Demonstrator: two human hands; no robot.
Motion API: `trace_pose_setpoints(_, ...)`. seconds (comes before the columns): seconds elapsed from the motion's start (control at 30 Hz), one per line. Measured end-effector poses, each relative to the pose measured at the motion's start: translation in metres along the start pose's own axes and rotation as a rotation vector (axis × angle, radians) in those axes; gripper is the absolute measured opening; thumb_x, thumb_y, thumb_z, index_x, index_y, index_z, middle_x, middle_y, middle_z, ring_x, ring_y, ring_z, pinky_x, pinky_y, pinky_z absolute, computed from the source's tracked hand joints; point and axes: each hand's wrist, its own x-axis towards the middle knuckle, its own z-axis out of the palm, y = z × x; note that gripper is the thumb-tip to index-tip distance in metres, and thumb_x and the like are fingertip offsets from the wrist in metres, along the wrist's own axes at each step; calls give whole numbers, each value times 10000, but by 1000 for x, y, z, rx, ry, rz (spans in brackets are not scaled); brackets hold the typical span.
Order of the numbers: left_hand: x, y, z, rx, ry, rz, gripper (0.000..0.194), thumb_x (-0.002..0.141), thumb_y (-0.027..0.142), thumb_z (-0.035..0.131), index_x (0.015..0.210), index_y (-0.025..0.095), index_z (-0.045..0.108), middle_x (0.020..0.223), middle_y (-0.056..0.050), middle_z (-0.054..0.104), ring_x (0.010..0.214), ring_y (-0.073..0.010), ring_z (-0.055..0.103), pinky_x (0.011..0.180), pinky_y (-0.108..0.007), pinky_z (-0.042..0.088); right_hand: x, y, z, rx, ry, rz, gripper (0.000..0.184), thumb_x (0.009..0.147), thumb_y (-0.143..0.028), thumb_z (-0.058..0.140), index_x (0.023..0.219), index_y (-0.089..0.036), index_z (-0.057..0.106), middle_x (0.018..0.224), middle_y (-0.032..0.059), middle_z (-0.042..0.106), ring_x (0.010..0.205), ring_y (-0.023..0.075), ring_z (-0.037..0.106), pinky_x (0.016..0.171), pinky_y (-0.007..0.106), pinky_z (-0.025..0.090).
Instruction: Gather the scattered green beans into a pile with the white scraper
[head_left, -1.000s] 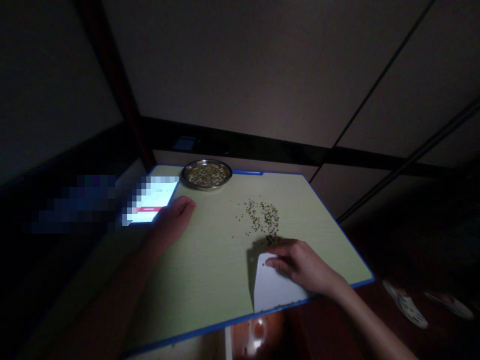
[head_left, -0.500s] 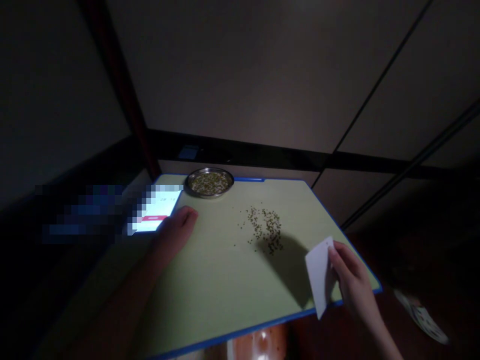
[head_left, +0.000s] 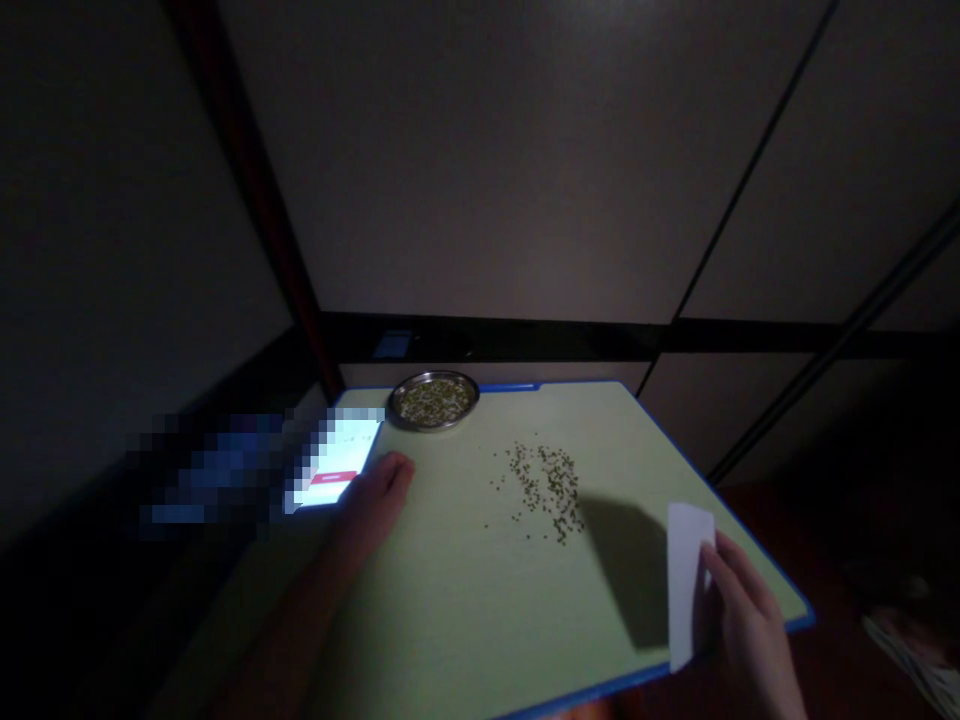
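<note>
My right hand point(head_left: 750, 600) pinches a white card point(head_left: 688, 585) upright near the table's front right edge. The card is bent lengthwise and throws a shadow to its left. Left of that shadow, small green beans point(head_left: 559, 485), like mung beans, lie scattered in a loose patch. My left hand point(head_left: 386, 485) rests curled on the table, with its fingers closed and nothing visible in them. A round metal plate point(head_left: 433, 428) stands at the back left, its bottom covered with similar beans.
The pale green table point(head_left: 450, 620) has a blue edge. Beside my left hand is a lit screen point(head_left: 341, 455) with a red bar, partly pixelated. Cabinet panels point(head_left: 487, 180) rise behind the table. A pale patterned object point(head_left: 919, 660) lies on the floor at right.
The camera view has tilted, so the table sits lower and farther right. The card in my right hand has turned more upright and moved right, away from the beans. My left hand stays resting.
</note>
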Motion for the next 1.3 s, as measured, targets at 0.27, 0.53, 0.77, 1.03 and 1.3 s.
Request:
trace_pose_setpoints(0.27, -4, 5, -1, -176, 42, -74, 284, 844, 467, 404, 721, 237, 517, 545, 33, 472, 586, -166, 496, 554, -284, 378, -11, -1, 4, -117, 19, -106, 632, 729, -656, 609, 1139, -175, 615, 1197, 76, 646, 1132, 304, 545, 924, 346, 422)
trace_pose_setpoints(0.53, -5, 9, -2, -245, 68, -124, 213, 829, 418, 414, 770, 252, 534, 506, 47, 436, 549, -173, 495, 521, -285, 375, -10, 5, 5, -158, -5, -185, 569, 745, -640, 592, 1095, -191, 602, 1124, 70, 648, 1073, 296, 558, 913, 364, 422)
trace_pose_setpoints(0.77, 0, 1, 1, -239, 56, -101, 237, 821, 456, 432, 739, 258, 534, 515, 41, 449, 554, -176, 503, 515, -284, 371, -5, -4, 4, -83, -2, -105, 559, 692, -661, 636, 1013, -206, 593, 908, 41, 665, 862, 248, 606, 717, 317, 478)
trace_pose_setpoints(1.03, 0, 0, 4, -252, 60, -106, 235, 817, 463, 430, 777, 256, 535, 503, 51, 432, 532, -172, 491, 513, -277, 371, 51, -32, 14, -146, -183, -140, 537, 702, -603, 673, 1036, -196, 569, 680, -13, 621, 574, 170, 557, 483, 259, 416)
trace_pose_setpoints(1.3, 1, -1, 3, -231, 49, -106, 266, 827, 479, 417, 771, 247, 534, 527, 45, 453, 539, -166, 491, 524, -274, 372, 129, -59, 87, -571, -276, -411, 536, 841, -469, 502, 1196, -72, 561, 1038, 171, 697, 885, 237, 669, 721, 322, 513)
